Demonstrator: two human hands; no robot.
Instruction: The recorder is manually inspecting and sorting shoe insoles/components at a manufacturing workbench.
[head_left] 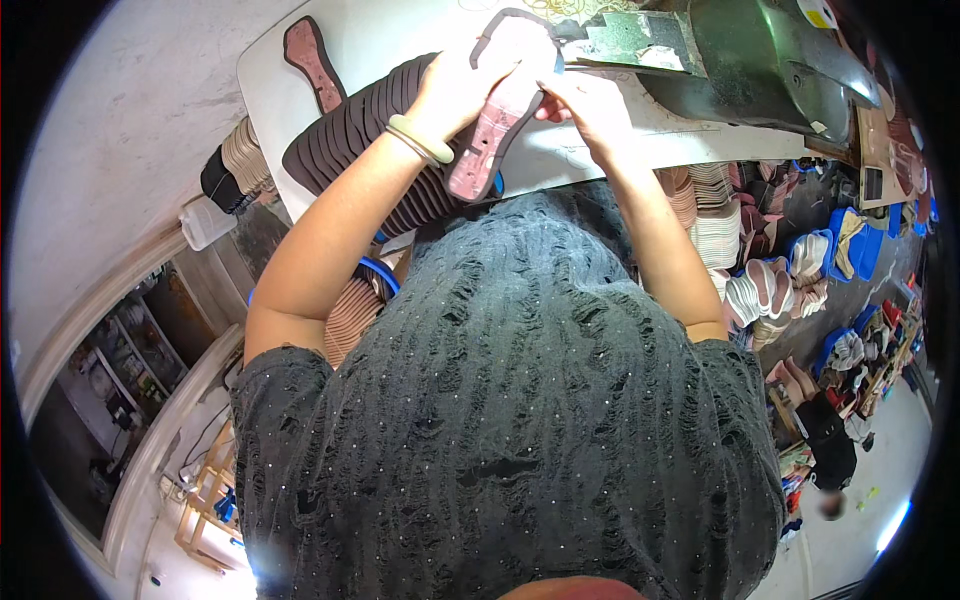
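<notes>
A pink shoe insole with a dark edge point(488, 140) is held up in front of me, its wider end pointing away. My left hand point(458, 88) is closed on its left side, a pale bangle on that wrist. The fingers of my right hand point(590, 108) pinch the opposite edge. Under and beside my left forearm lies a long row of stacked dark-edged insoles point(345, 130). A single similar insole point(313, 62) rests on the white table point(268, 75), beyond the row.
A dark green sewing machine point(745, 75) stands at the right of the table. Stacked shoe parts point(712, 200) and blue bins point(868, 250) are on the right. At the left are a white plastic container point(207, 222) and a doorway. Another person point(830, 450) is far right.
</notes>
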